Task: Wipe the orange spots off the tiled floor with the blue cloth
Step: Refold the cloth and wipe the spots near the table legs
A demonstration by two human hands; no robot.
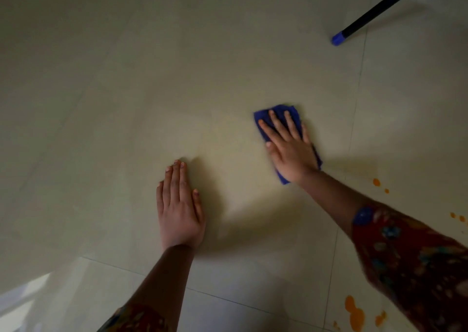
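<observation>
Orange spots (354, 315) lay unwiped at the near right of the tiled floor (126, 91). Our right hand (288, 146) pressed flat and spread on the blue cloth (278, 111), farther left, while our left hand (179, 205) braced open-palmed. We judged much remained.
</observation>
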